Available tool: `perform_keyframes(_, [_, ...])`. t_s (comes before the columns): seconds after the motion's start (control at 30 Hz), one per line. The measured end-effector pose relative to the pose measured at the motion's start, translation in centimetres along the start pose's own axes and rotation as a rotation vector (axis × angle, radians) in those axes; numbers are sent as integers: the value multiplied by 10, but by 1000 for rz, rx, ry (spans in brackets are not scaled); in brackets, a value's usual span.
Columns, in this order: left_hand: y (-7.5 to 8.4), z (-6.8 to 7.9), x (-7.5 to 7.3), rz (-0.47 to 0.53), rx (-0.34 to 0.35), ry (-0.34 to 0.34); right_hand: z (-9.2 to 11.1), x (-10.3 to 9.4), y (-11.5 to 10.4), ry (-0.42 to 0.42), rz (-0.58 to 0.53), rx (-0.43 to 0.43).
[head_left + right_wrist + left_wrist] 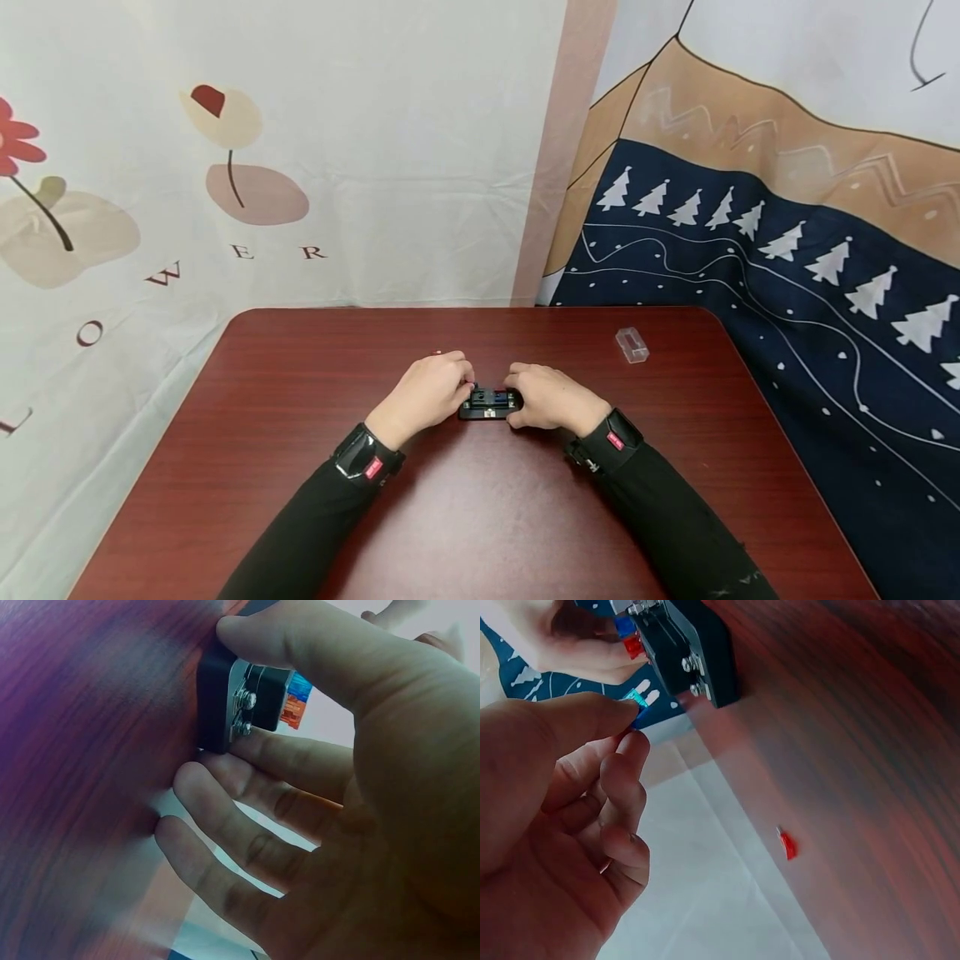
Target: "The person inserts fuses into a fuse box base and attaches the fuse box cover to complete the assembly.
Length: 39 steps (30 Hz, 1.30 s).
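Note:
A black fuse block (489, 403) with metal screw terminals rests on the table between both hands. Blue fuses (300, 686) and orange-red fuses (293, 711) sit in it, seen from the side in the right wrist view. My right hand (555, 398) grips the block's right end between thumb and fingers, the lower fingers reaching to the tabletop. Beside the block, my left hand (427, 393) pinches a small translucent blue blade fuse (638, 701) between thumb and forefinger, most of it covered by the fingertips. A red blade fuse (787, 845) lies on the table past the left hand.
A clear plastic case (632, 345) stands toward the back right of the dark red wooden table (487, 517). Printed cloths (420, 150) hang behind the table's far edge and down its sides. Each wrist wears a black strap.

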<state>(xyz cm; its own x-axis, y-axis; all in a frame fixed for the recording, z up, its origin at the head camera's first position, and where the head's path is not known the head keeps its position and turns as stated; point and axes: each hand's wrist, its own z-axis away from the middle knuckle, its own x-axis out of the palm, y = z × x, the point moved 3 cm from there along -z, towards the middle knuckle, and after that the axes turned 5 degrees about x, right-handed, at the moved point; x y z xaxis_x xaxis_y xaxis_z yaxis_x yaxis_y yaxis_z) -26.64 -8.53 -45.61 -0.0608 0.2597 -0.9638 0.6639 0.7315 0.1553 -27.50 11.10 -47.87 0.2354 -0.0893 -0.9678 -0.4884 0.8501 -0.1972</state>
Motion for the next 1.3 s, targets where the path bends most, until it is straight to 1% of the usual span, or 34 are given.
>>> perform_keyframes(0.23, [3, -7, 5, -36, 2, -14, 0, -1, 0, 6, 1, -8])
perform_keyframes(0.43, [4, -10, 9, -40, -7, -22, 0, -1, 0, 8, -6, -10])
perform_keyframes(0.67, [5, -10, 11, -46, 2, -12, 0, 0, 1, 16, 5, -12])
perform_keyframes(1.0, [6, -8, 12, -33, 8, -24, 0, 2, 1, 18, 9, -10])
perform_keyframes(1.3, [8, -6, 11, -42, 24, 0, 0, 1, 1, 23, 3, -9])
